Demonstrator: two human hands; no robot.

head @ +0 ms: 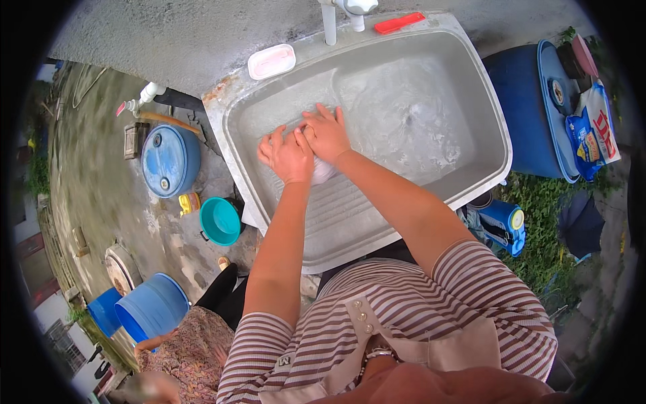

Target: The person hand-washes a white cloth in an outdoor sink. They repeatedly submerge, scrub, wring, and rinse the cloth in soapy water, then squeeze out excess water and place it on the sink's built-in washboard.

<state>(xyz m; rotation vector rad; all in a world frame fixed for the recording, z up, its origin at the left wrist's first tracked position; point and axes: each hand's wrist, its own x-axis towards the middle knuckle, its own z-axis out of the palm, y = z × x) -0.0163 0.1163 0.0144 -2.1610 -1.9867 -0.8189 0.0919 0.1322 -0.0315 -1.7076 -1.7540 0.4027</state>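
Both of my hands meet on a wet, pale bundle of cloth point(323, 171) on the ribbed left side of a grey laundry sink point(232, 166). My left hand point(290, 154) presses on it with bent fingers; my right hand point(325, 132) lies against the left one, fingers spread. Most of the cloth is hidden under them, so how firmly each hand grips is unclear. Shallow water point(409, 116) stands in the deeper right part. On the back rim are a white soap dish point(271, 61) with something pale pink in it and a red brush-like item point(399, 23), beside a white tap point(329, 22).
At left on the ground stand a blue drum point(170, 160), a yellow jug point(189, 203) and a teal basin point(220, 221). Another person point(186, 348) is by a blue barrel point(151, 305) at lower left. Right of the sink, a detergent bag point(593, 134) rests on a large blue drum point(520, 108).
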